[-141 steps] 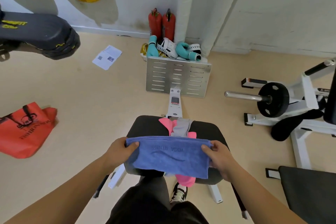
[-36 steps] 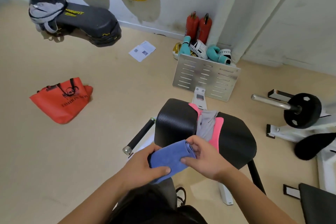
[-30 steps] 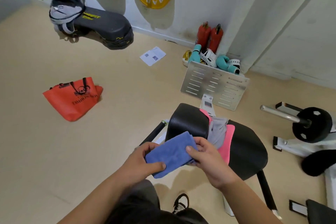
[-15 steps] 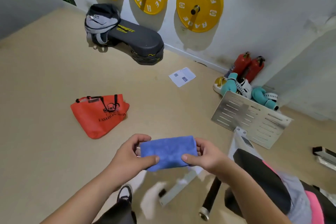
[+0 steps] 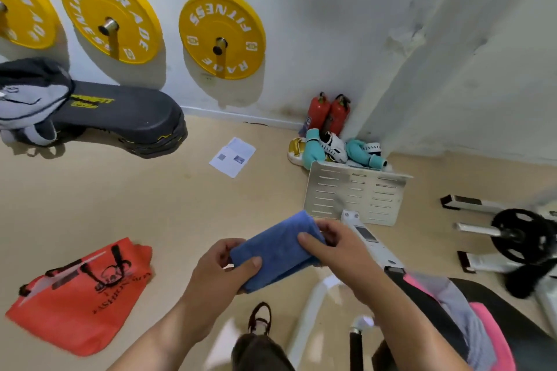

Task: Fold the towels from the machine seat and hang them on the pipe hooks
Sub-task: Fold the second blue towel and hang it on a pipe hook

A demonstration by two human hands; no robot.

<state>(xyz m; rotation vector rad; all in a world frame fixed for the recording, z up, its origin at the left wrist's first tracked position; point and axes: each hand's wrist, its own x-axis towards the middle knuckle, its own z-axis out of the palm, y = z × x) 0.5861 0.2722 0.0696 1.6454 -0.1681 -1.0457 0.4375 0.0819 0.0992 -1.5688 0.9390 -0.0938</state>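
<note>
Blue towel is sitting folded in mid-air between both hands; left hand and right hand are pinching opposite ends; they should be keeping the edges squared while carrying it hookward.

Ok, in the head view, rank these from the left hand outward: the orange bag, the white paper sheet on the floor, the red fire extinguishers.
From the left hand:
1. Orange bag, on the floor to its left.
2. White paper sheet, on the floor ahead of it.
3. Red fire extinguishers, against the wall ahead and to the right.
</note>
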